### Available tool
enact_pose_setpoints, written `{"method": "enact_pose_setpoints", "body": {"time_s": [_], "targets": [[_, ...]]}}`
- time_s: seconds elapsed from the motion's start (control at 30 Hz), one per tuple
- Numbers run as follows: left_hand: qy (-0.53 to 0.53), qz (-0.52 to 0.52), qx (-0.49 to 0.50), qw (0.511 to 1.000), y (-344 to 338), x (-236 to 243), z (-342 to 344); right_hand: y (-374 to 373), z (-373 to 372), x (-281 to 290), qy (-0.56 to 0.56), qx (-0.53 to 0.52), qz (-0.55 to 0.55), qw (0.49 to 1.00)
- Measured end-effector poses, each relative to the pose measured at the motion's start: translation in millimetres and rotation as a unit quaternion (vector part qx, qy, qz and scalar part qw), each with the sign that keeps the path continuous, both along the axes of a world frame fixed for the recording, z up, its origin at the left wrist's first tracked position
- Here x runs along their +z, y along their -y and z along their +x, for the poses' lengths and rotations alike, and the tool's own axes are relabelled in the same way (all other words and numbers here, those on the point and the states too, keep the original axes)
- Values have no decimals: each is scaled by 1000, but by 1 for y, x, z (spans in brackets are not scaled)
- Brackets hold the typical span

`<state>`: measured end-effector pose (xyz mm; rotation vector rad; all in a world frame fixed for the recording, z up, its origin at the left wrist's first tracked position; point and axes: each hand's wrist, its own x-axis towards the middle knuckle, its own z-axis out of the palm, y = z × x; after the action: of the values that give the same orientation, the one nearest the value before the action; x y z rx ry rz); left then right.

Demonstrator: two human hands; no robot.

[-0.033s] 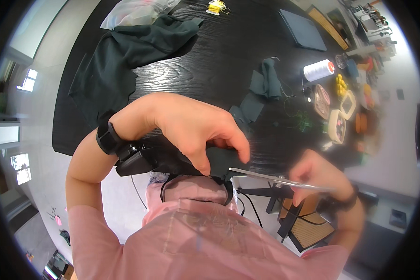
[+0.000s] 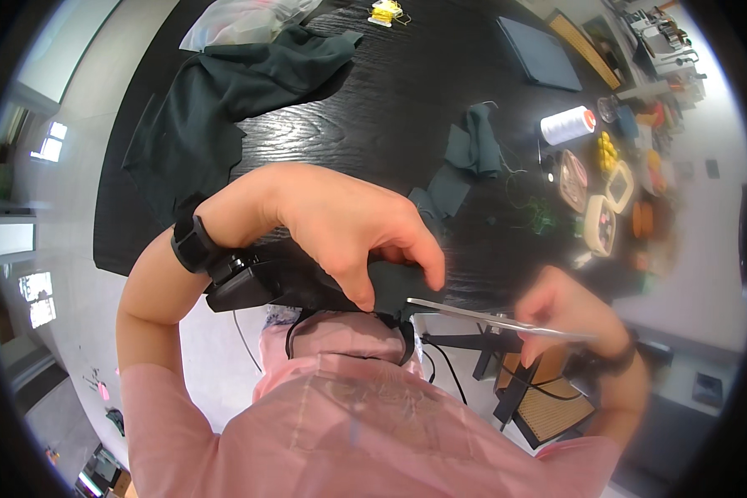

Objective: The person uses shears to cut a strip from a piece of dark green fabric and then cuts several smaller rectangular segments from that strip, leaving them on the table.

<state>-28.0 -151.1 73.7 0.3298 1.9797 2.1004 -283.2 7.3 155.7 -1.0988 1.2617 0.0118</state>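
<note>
Near the front edge of the black table, my left hand [image 2: 340, 224] is closed on a small piece of dark green fabric [image 2: 392, 286], held between thumb and fingers. My right hand [image 2: 560, 311], slightly blurred, grips a pair of silver scissors [image 2: 461, 312] seen nearly edge-on. Their tip reaches the fabric's right edge, just below my left fingertips. Whether the blades are apart I cannot make out. Past my left hand lie several dark green fabric scraps [image 2: 471, 149]. A larger dark green cloth [image 2: 195, 124] spreads over the table's left side.
On the right of the black table [image 2: 373, 116] are a white thread spool [image 2: 567, 124], an opened sewing case [image 2: 599, 224] and tangled green thread [image 2: 541, 217]. Farther back lie a grey-blue flat case [image 2: 539, 54], yellow thread [image 2: 385, 12] and a clear plastic bag [image 2: 241, 23].
</note>
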Motion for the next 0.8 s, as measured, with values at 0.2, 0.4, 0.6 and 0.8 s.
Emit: {"method": "enact_pose_setpoints", "body": {"time_s": [0.2,0.4,0.6,0.8], "targets": [[26,-23,-31,999,5,2,-4,2,5,3,-17,4,-9,1000],[20,-25,-29,999,4,-4,-7,3,5,2,-15,17,-3,1000],[5,-67,-25,997,4,6,-9,10,8,-1,13,5,63,998],[-1,-93,-23,995,5,7,-11,11,8,-5,34,3,72,997]]}}
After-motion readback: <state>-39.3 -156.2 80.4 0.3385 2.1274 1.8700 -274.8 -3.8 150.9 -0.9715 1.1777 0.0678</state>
